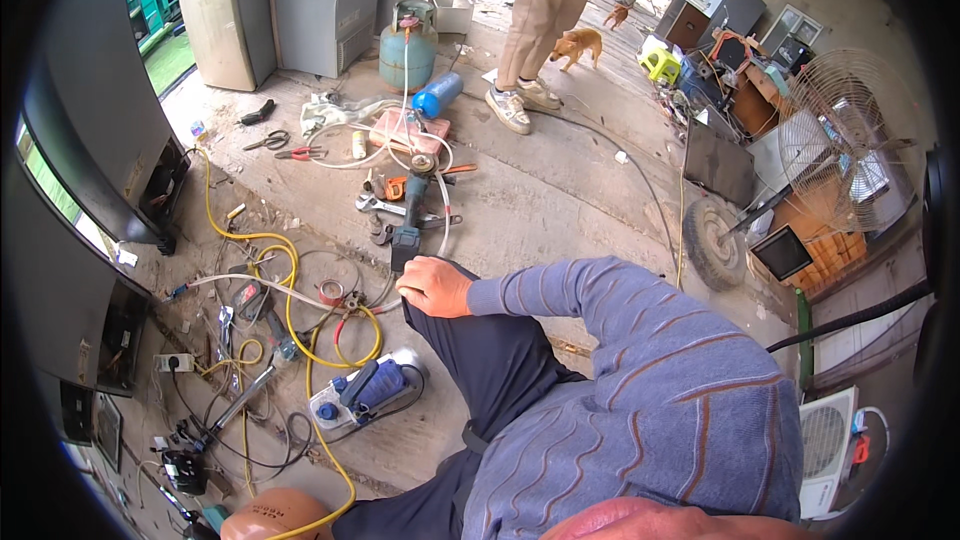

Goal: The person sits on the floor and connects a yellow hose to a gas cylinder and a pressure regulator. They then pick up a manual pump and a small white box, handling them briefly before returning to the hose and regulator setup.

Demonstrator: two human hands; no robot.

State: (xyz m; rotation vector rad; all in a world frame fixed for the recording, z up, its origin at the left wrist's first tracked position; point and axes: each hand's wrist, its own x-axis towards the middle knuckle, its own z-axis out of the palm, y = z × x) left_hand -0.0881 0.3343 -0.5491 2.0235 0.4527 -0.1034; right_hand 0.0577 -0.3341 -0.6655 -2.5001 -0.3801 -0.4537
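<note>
Far L, 9-10 o'clock of R hand (435,287): tall grey cabinets (90,120), hard edge that side. Yellow hose (294,265) looped on floor, approx 9, tight for room. Blue pump (372,385) at 7. Power tool (408,225) lies at 11, just beyond R knee (440,325). R hand rests on knee: fingers bent, tips hidden, can't tell if gripping. L hand out of view, fingers unknown. Widest floor (560,200) btwn 1 & 2, dark cable (648,183) crossing; wheel (715,245) bounds it approx 3.
</note>
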